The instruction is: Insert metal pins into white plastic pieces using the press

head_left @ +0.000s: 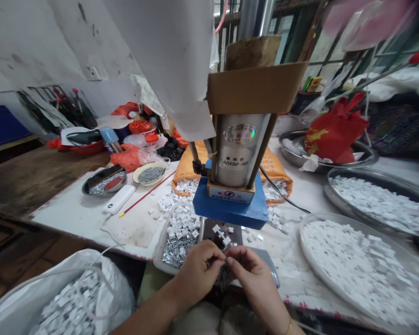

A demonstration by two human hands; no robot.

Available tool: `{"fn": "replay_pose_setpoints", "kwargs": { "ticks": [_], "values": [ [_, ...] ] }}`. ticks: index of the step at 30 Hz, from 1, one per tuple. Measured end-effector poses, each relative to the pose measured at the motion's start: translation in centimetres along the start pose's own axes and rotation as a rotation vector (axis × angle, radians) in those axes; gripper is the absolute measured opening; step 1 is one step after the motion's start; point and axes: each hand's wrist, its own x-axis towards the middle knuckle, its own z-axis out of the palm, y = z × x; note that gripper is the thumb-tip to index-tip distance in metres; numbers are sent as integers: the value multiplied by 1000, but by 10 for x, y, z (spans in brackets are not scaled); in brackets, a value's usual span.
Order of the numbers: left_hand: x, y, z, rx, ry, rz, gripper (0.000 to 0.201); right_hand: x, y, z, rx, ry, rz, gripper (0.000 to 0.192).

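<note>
Both forearms come in from the near edge and meet at the middle of the worktop (91, 218). Left hand (197, 272) is curled, knuckles up, its fingertips pinched together. Right hand (253, 270) mirrors it, thumb and forefinger closed, wrist bent inward. Between the two grips sits a small piece (224, 263), too hidden to name; each hand has hold of it. Just beyond the fingers lies a dark plate (209, 228) with a few white clips (220, 234) on it, under a press (238, 153) on a blue base. Its metal cylinder bears an oval badge, unreadable, and printed figures reading "50X50-50". Left of the plate, a tray (160, 251) holds metal pins and white clips.
</note>
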Motion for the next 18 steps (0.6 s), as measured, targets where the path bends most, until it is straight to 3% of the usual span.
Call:
{"fn": "replay_pose_setpoints", "kwargs": {
  "ticks": [9,14,18],
  "values": [
    [6,5,-11,-106,-117,-218,12,-2,1,-4,-1,-44,28,31],
    [8,5,-12,-140,-127,-257,11,-2,-3,-2,37,-54,49,33],
    [10,-1,-7,-370,-218,-432,6,-3,-2,1,80,-115,70,33]
  ]
}}
